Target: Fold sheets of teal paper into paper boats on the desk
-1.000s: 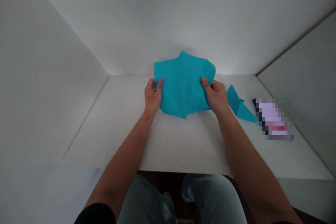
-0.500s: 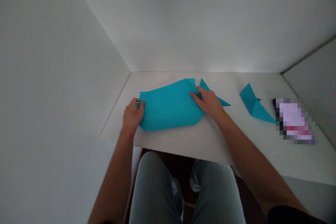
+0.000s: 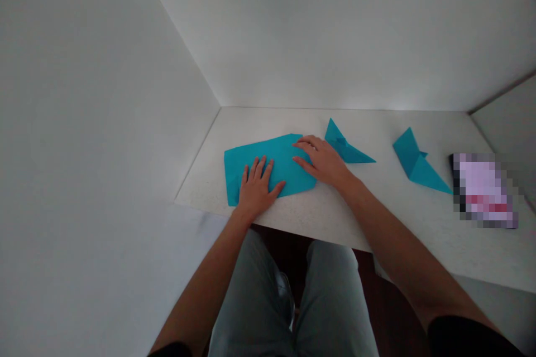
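A folded sheet of turquoise paper lies flat on the white table, longer from side to side than from front to back. My left hand rests on its lower left part, palm down with the fingers spread. Over the paper's right end is my right hand, its fingers apart and slightly bent, the tips at the sheet's surface. Just beyond the right hand stands a folded turquoise paper shape with pointed ends.
A second folded turquoise paper shape sits farther right on the white table. Beside it lies a phone-like object, blurred by pixels. White walls border the table at the back and left.
My left hand has let go of the paper's left edge and moved right onto its surface, fingers spread. My right hand has loosened its hold on the right end. The paper now lies flatter.
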`<state>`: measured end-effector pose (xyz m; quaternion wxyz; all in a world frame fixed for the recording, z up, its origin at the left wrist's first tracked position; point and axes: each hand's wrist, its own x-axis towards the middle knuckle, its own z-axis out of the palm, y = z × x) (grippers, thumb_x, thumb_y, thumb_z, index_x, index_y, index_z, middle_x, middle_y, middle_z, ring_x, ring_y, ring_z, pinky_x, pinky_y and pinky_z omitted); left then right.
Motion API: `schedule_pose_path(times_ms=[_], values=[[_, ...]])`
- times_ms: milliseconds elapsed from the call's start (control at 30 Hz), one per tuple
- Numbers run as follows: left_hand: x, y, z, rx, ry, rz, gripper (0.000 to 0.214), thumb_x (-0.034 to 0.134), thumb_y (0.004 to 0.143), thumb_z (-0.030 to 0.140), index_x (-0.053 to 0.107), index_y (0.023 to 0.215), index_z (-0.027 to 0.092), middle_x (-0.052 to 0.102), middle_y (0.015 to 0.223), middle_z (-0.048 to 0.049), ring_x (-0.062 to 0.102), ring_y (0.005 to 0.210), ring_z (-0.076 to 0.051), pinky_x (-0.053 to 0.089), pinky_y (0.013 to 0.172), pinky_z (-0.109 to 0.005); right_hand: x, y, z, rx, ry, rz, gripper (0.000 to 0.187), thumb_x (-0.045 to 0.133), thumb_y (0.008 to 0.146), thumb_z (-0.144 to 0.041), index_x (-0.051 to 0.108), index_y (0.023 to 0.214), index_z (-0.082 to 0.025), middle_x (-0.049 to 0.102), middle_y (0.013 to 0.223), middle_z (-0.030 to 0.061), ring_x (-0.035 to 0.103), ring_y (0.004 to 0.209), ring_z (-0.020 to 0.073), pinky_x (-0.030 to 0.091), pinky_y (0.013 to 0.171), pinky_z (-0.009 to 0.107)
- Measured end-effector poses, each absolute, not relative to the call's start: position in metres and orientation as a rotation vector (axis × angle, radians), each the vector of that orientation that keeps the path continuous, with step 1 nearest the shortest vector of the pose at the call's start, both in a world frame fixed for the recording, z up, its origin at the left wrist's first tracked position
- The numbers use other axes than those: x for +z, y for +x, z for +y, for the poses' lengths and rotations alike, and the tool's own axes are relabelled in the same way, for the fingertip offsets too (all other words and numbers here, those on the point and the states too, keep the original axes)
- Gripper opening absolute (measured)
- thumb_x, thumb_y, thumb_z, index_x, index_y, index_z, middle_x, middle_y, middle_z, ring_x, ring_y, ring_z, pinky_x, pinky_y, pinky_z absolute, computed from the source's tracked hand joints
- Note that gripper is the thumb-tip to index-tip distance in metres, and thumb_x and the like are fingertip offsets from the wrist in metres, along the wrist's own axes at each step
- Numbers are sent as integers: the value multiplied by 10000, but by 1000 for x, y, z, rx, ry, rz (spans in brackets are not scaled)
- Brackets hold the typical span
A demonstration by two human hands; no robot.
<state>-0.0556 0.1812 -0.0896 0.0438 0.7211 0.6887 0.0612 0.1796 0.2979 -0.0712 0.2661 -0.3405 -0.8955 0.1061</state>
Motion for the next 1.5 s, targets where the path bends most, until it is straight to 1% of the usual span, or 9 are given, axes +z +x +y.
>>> schedule_pose_path(times_ms=[100, 267, 433, 533, 700, 833, 967, 1200, 1500], values=[[-84, -77, 184, 130, 2093, 2253, 776, 403, 1085, 687, 362, 1741, 274, 265, 1841, -79, 214, 1715, -305, 177, 1392, -544, -83, 174, 296, 394, -746, -2555, 528, 537, 1087, -555, 619, 1517, -259, 614, 1516, 176, 595, 1392, 362, 514, 1172, 568], [-79, -93, 179, 9, 1957, 2400, 797, 328, 1108, 650, 285, 1766, 202, 195, 1855, -139, 174, 1720, -325, 185, 1370, -570, -91, 170, 296, 397, -1013, -2405, 784, 537, 1068, -622, 358, 1730, -243, 560, 1584, 228, 557, 1429, 421, 487, 1166, 651], [-65, -65, 173, -65, 1927, 2441, 829, 402, 1061, 721, 453, 1680, 172, 499, 1667, -257, 427, 1557, -453, 335, 1246, -652, -88, 170, 292, 300, -827, -2608, 474, 507, 1122, -493, 623, 1560, -355, 496, 1726, 107, 488, 1558, 364, 354, 1252, 642], [-63, -56, 189, 74, 2103, 2352, 712, 451, 1072, 642, 609, 1516, 108, 582, 1565, -286, 498, 1484, -461, 345, 1239, -649, -93, 169, 295, 359, -757, -2701, 408, 488, 1130, -337, 691, 1484, -350, 607, 1641, 65, 555, 1529, 288, 309, 1300, 611], [-81, -77, 244, 235, 2405, 1831, 683, 416, 1109, 555, 450, 1669, 166, 387, 1777, -173, 310, 1676, -334, 278, 1349, -529, -96, 171, 302, 495, -764, -2722, 455, 424, 1117, -196, 697, 1456, -331, 620, 1619, 53, 577, 1519, 232, 367, 1303, 589], [-88, -108, 277, 190, 2322, 1899, 742, 437, 1106, 565, 339, 1741, 194, 255, 1839, -129, 237, 1710, -304, 189, 1392, -513, -90, 172, 301, 505, -771, -2710, 375, 480, 1118, -235, 728, 1387, -312, 624, 1615, 66, 578, 1520, 256, 338, 1321, 630], [-84, -119, 286, 196, 2327, 1982, 693, 384, 1126, 485, 342, 1743, 173, 262, 1832, -117, 178, 1724, -302, 134, 1403, -546, -89, 172, 299, 517, -772, -2707, 330, 534, 1109, -279, 720, 1380, -285, 616, 1625, 88, 568, 1528, 284, 323, 1327, 651], [-83, -119, 213, 184, 2538, 1607, 705, 349, 1146, 535, 313, 1754, 179, 253, 1834, -129, 165, 1724, -286, 183, 1402, -534, -92, 171, 298, 486, -791, -2721, 333, 529, 1113, -345, 694, 1386, -253, 595, 1647, 102, 545, 1546, 286, 253, 1361, 637], [-82, -194, 148, 38, 2364, 1871, 877, 335, 1105, 664, 216, 1769, 105, 159, 1840, -201, 149, 1723, -337, 174, 1396, -560, -89, 171, 297, 468, -799, -2691, 337, 526, 1099, -392, 722, 1349, -278, 634, 1609, 94, 567, 1524, 305, 259, 1348, 655]])
